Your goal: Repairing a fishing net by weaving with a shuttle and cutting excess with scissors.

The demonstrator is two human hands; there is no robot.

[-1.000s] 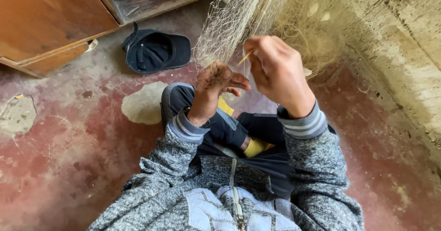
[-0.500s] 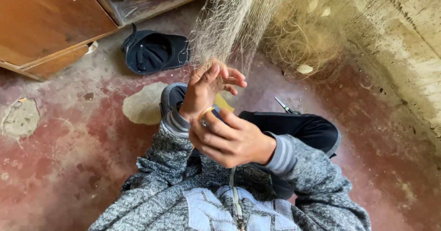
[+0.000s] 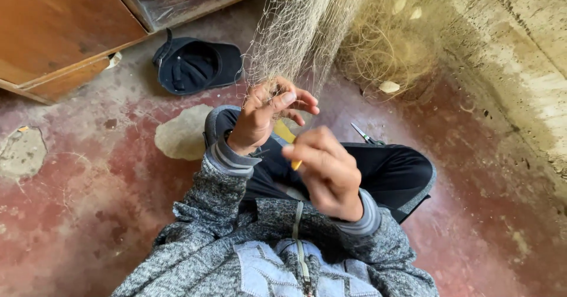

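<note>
From the head camera we look down on a worn red floor (image 3: 88, 214), its paint scuffed through to pale cement in patches. We take the fishing net (image 3: 307, 37) as our landmark: a fine, pale mesh that hangs down from the top edge and bunches into a loose heap against the rough concrete wall (image 3: 520, 66) to its right. Left of the net a dark cap (image 3: 198, 65) lies upturned on the floor, and beyond the cap stands a wooden cabinet (image 3: 59, 31), with a low wooden ledge (image 3: 195, 1) behind it. Below the cap, a pale bare patch (image 3: 183, 132) shows in the floor. Just right of the net's lower edge, small scissors (image 3: 366, 135) lie on the floor beside our dark-trousered knee.

Our left hand (image 3: 266, 117) is at the net's lower edge, fingers curled and pinching strands of the mesh. Our right hand (image 3: 328, 170), below the net and close to our chest, is closed around a yellow netting needle (image 3: 285, 132), whose flat yellow end pokes out toward the left hand. This hand is a little blurred. Grey knit sleeves cover both forearms
</note>
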